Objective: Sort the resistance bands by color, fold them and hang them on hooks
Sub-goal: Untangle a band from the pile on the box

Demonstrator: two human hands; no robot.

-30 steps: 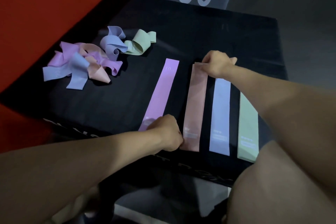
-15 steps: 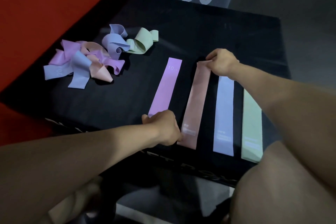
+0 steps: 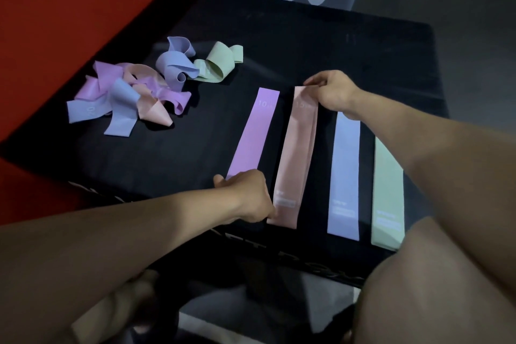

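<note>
**Four bands laid flat in a row; pink one being straightened**

Four flat elastic bands are lying side by side on the black padded table (image 3: 321,45): a lilac band (image 3: 252,134), a pale pink band (image 3: 297,159), a periwinkle blue band (image 3: 344,176) and a mint green band (image 3: 389,198), none touching its neighbour. The person's right hand (image 3: 333,91) is pinching the far end of the pink band between curled fingers and thumb. The left hand (image 3: 247,195) is sitting at the near end, knuckles bent, covering the lilac band's near end and touching the pink band's near left edge; whether it is gripping either band I cannot tell.

Compared with a second ago, the pink band is lying straighter and more nearly parallel to the lilac one, and its far end has shifted a little to the right. Both hands are staying at the same ends throughout. The lilac, blue and green bands are not moving.

To the far left, a tangled heap of lilac, pink, blue and green bands (image 3: 134,95) is waiting unsorted, unchanged. Judging by this, sorting is well under way but unfinished; folding has not begun, and no hooks are in view.
</note>
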